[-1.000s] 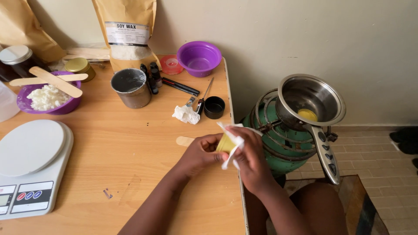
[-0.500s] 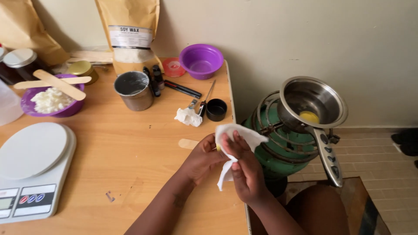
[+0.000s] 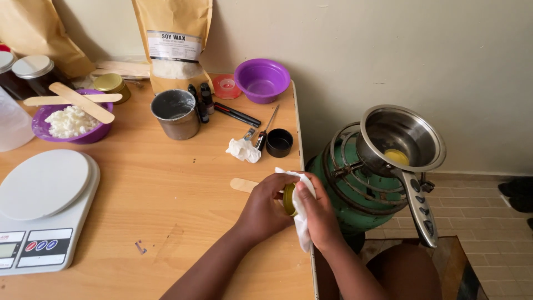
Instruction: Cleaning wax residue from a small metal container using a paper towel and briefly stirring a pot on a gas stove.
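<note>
My left hand (image 3: pixel 265 208) grips a small gold-coloured tin (image 3: pixel 288 199) at the right edge of the wooden table (image 3: pixel 166 183). My right hand (image 3: pixel 319 219) presses a white tissue (image 3: pixel 302 219) against the tin's open side, and the tissue hangs down below my fingers. Most of the tin is hidden by both hands. A flat wooden stick (image 3: pixel 243 184) lies on the table just left of my left hand.
A white kitchen scale (image 3: pixel 41 208) sits front left. Behind stand a purple bowl of white flakes (image 3: pixel 69 123) with sticks across it, a metal cup (image 3: pixel 176 113), a brown bag, small dark bottles, a crumpled tissue (image 3: pixel 243 150), a black lid (image 3: pixel 279 142). A steel pan (image 3: pixel 401 139) rests on a green burner.
The tissue, spread over the tin half a second ago, is now folded against its side. Both hands have shifted slightly down and right; the tin's gold rim shows again.
</note>
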